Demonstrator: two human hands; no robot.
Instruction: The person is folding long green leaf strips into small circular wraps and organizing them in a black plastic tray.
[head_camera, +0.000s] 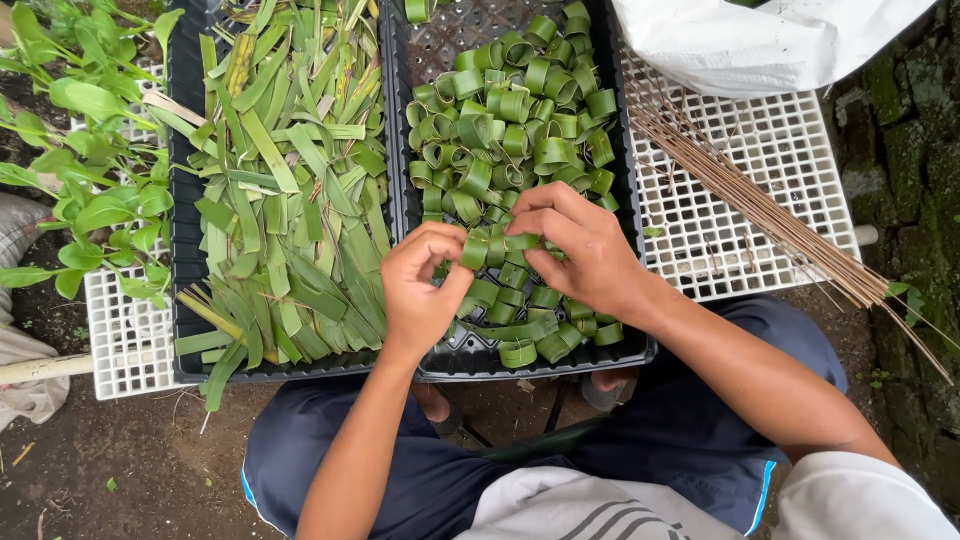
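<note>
Fingers (452, 238) of both hands are pinched on the same strip of green leaf, curling it into a little ring (476, 250) right over the near half of the right tray (628, 190). The left hand (420, 285) has its thumb and fingertips clamped on one side of the ring, and the right hand (585, 250) is closed over the strip's other end. I can't tell if there's a pin or stick between the fingers, too small to see.

That tray is already heaped with finished rings (510, 130). The left tray (185, 150) holds the flat cut strips (290, 200), loads of them untouched. Both trays sit on a white grid rack (740, 190). A bundle of thin brown sticks (770, 215) lies across the rack to the right, running off past its edge, and a white sack (760, 40) sits at the far right. Leafy plants (80, 150) crowd in on the left.

So I'd say this is mid-roll: the loop is formed but the ends look like they're just being held, not fixed. Next move probably needs steady pinch pressure so the coil doesn't spring open, then locking the overlap somehow, maybe with a bit of stick, before dropping it in the pile. Judging by the strip heap, the job's around halfway.
</note>
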